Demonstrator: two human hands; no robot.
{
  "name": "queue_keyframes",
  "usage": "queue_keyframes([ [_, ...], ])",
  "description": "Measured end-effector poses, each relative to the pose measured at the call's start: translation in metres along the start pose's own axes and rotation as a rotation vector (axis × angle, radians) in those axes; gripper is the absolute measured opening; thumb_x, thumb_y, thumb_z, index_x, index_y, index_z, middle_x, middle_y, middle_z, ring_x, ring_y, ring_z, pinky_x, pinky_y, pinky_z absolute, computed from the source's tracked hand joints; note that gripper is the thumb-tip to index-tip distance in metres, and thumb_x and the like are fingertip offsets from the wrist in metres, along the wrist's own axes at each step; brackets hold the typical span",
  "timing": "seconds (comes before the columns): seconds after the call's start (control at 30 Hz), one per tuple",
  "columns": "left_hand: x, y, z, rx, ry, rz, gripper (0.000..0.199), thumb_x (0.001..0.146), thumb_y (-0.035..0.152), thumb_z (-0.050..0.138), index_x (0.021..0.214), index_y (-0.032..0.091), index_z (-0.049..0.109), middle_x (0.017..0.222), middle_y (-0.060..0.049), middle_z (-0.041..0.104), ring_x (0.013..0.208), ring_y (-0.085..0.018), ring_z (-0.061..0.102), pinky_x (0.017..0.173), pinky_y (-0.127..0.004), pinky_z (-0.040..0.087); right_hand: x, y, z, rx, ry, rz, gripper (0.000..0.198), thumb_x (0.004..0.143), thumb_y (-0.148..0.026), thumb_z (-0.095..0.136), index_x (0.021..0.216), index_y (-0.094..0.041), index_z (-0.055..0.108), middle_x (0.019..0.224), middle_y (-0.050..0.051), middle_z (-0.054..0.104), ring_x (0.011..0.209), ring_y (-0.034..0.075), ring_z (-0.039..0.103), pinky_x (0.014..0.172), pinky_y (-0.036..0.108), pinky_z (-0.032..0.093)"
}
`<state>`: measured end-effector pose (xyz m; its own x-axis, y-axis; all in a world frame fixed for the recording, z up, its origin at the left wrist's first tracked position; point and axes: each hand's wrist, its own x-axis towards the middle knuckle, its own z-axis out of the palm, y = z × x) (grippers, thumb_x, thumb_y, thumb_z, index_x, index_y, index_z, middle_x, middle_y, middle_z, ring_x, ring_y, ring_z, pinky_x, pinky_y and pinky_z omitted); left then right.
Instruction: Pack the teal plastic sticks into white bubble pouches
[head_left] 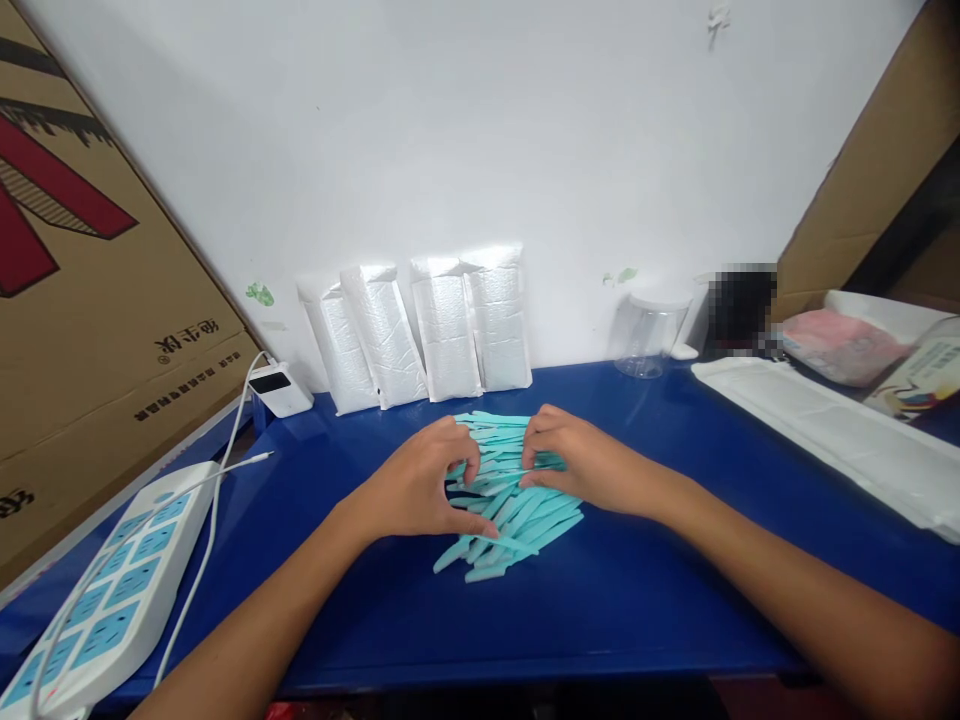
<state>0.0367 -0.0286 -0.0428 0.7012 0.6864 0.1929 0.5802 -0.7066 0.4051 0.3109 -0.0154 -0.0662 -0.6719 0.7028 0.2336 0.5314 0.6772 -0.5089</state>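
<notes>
A loose pile of slim turquoise sticks with paler ends (525, 515) lies on the blue tabletop between my hands; their exact kind is unclear. My left hand (427, 480) is curved over the pile's left side. Its thumb tip touches a stick near the front, and its fingers are bent, with a gap between them and the thumb. On the pile's right side, my right hand (574, 455) has its fingers and thumb curled in close around some sticks. Part of the heap is hidden under both hands.
Several silvery bubble mailers (442, 330) lean against the white wall. A clear jar (649, 335) stands right of them, near a white tray (825, 435). At left are a power strip (124, 580), a white device with a dark screen (281, 390), a cable and a cardboard box (112, 330).
</notes>
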Motion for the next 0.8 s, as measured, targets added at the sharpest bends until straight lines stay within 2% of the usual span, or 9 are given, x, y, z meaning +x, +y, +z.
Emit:
queue_keyframes([
  [0.1, 0.000, 0.004, 0.001, -0.106, -0.093, 0.006, 0.059, 0.061, 0.066, 0.092, 0.075, 0.020, 0.057, 0.075, 0.003, 0.054, 0.073, -0.015, 0.048, 0.065, -0.028, 0.035, 0.001, 0.000, 0.002, 0.010, 0.006, -0.006, 0.030, 0.092, -0.050, 0.076, 0.090, -0.020, 0.073, 0.093, 0.004, 0.067, 0.093, 0.023, 0.061, 0.109, 0.050, 0.038],
  [0.17, 0.000, 0.009, 0.005, -0.135, -0.122, 0.008, 0.060, 0.059, 0.065, 0.094, 0.074, 0.020, 0.057, 0.072, 0.004, 0.055, 0.070, -0.015, 0.048, 0.065, -0.028, 0.034, 0.002, 0.002, 0.002, 0.007, 0.007, -0.017, 0.033, 0.091, -0.053, 0.076, 0.091, -0.021, 0.073, 0.093, 0.004, 0.067, 0.092, 0.023, 0.061, 0.112, 0.051, 0.036],
  [0.3, 0.001, 0.012, 0.010, -0.109, -0.185, -0.018, 0.057, 0.061, 0.064, 0.093, 0.073, 0.020, 0.059, 0.072, 0.003, 0.059, 0.071, -0.015, 0.052, 0.065, -0.028, 0.034, 0.001, 0.004, -0.002, 0.003, 0.032, -0.036, 0.035, 0.093, -0.057, 0.071, 0.094, -0.022, 0.074, 0.095, 0.005, 0.068, 0.094, 0.024, 0.060, 0.099, 0.046, 0.044],
  [0.4, 0.000, 0.006, 0.002, -0.080, -0.239, -0.074, 0.056, 0.060, 0.064, 0.093, 0.072, 0.020, 0.061, 0.071, 0.003, 0.061, 0.068, -0.014, 0.053, 0.062, -0.028, 0.033, -0.001, -0.003, -0.007, 0.059, 0.032, -0.003, 0.035, 0.094, -0.056, 0.070, 0.092, -0.022, 0.075, 0.094, 0.005, 0.068, 0.094, 0.023, 0.060, 0.086, 0.038, 0.047],
  [0.5, -0.003, 0.002, -0.011, -0.037, -0.315, -0.164, 0.055, 0.059, 0.065, 0.093, 0.065, 0.019, 0.062, 0.064, 0.004, 0.059, 0.060, -0.012, 0.049, 0.055, -0.028, 0.029, -0.003, -0.016, -0.007, 0.165, -0.074, 0.058, 0.037, 0.085, -0.059, 0.079, 0.089, -0.022, 0.075, 0.086, 0.003, 0.066, 0.081, 0.018, 0.058, 0.067, 0.030, 0.044],
  [0.57, -0.005, 0.001, -0.018, -0.023, -0.367, -0.235, 0.054, 0.059, 0.065, 0.092, 0.061, 0.019, 0.065, 0.059, 0.003, 0.058, 0.055, -0.012, 0.048, 0.051, -0.029, 0.027, -0.004, -0.025, -0.003, 0.196, -0.151, 0.067, 0.040, 0.077, -0.059, 0.085, 0.088, -0.021, 0.076, 0.080, 0.000, 0.063, 0.072, 0.015, 0.055, 0.059, 0.027, 0.039],
  [0.67, -0.008, 0.002, -0.022, -0.013, -0.414, -0.300, 0.050, 0.058, 0.064, 0.092, 0.059, 0.019, 0.069, 0.054, 0.002, 0.057, 0.049, -0.012, 0.046, 0.048, -0.029, 0.026, -0.006, -0.035, 0.006, 0.196, -0.204, 0.042, 0.039, 0.072, -0.055, 0.089, 0.087, -0.022, 0.075, 0.080, -0.001, 0.062, 0.072, 0.014, 0.054, 0.058, 0.025, 0.037],
  [0.8, -0.010, 0.003, -0.022, 0.012, -0.447, -0.322, 0.043, 0.065, 0.060, 0.090, 0.063, 0.020, 0.073, 0.053, 0.002, 0.060, 0.048, -0.012, 0.048, 0.048, -0.029, 0.026, -0.007, -0.036, 0.011, 0.192, -0.223, 0.011, 0.024, 0.086, -0.044, 0.078, 0.084, -0.020, 0.073, 0.082, 0.000, 0.064, 0.072, 0.013, 0.055, 0.061, 0.025, 0.040],
])
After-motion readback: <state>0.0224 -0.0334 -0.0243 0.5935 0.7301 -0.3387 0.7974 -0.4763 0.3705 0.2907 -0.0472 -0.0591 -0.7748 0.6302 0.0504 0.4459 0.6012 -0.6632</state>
